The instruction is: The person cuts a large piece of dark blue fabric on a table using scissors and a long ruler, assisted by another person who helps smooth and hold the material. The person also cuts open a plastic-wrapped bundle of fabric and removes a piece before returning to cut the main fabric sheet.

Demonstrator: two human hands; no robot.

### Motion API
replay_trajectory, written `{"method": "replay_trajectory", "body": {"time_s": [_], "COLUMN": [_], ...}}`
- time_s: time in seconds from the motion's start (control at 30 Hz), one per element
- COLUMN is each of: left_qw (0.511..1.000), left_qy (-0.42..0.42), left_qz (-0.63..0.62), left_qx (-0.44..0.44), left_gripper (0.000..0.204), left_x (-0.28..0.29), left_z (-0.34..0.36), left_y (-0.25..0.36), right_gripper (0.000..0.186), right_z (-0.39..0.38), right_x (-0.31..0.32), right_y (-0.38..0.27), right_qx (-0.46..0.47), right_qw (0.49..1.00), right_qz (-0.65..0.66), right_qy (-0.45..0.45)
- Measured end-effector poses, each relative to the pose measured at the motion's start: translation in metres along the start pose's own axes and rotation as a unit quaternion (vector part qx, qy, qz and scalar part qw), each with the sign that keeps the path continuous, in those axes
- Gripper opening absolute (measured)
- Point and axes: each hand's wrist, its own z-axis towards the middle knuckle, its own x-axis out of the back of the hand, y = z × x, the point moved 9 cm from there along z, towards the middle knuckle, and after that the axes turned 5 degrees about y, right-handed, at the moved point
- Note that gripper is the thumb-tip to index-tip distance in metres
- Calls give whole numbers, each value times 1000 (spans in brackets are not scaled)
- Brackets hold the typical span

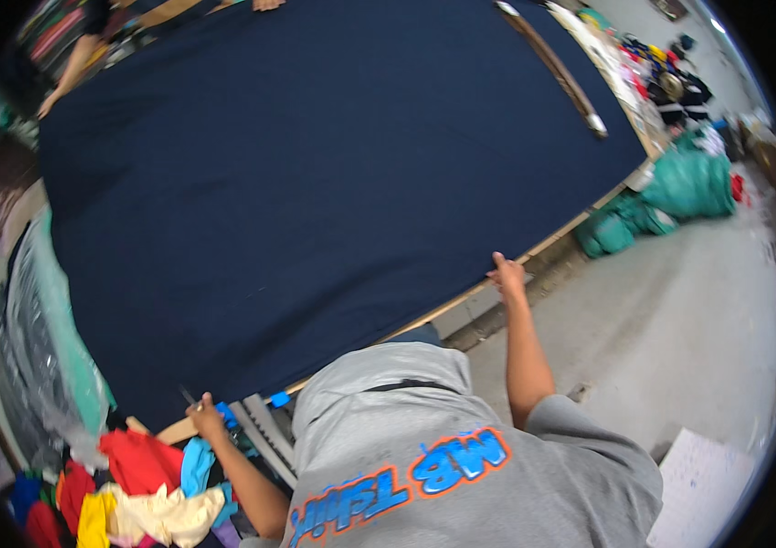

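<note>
A large sheet of navy fabric (333,173) covers the table, with faint creases near the front. My left hand (208,418) is closed on a thin pointed metal tool (189,399), too small to name, at the fabric's lower left corner. Further right, my right hand (506,277) grips the fabric's front edge, index finger lying extended on the cloth. A long brown bar (552,68) with silver ends rests near the fabric's right end.
Another person's arm (73,68) reaches the far left corner; a further hand (267,5) shows at the top. Colored cloths (141,457) pile beside my left arm, near plastic-covered material (41,347). Green bundles (680,183) sit on the floor (616,329) at right.
</note>
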Motion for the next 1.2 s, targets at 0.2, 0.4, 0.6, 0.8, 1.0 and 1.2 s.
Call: {"method": "replay_trajectory", "body": {"time_s": [0.2, 0.4, 0.6, 0.8, 1.0, 1.2], "left_qw": [996, 992, 993, 992, 988, 983], "left_qy": [56, 66, 66, 82, 95, 109], "left_qz": [-61, -103, -77, 2, 35, 90], "left_qx": [-10, -27, -68, -101, -120, -115], "left_gripper": [31, 28, 34, 37, 35, 37], "left_x": [32, 61, 64, 59, 57, 53], "left_z": [-6, -22, -26, -26, -43, -52], "left_y": [1, 19, 11, 10, 37, 32], "right_gripper": [40, 40, 37, 40, 43, 36], "right_z": [-36, -35, -34, -28, -18, -9], "right_x": [-16, 18, 15, -1, 3, 16], "right_y": [-6, -22, -21, -12, 2, -6], "right_qx": [-40, 54, 49, 60, 50, 41], "right_qw": [998, 998, 997, 990, 983, 937], "right_qz": [-45, 23, -57, -126, -175, -340], "right_qy": [-36, 1, 6, 19, 34, 62]}}
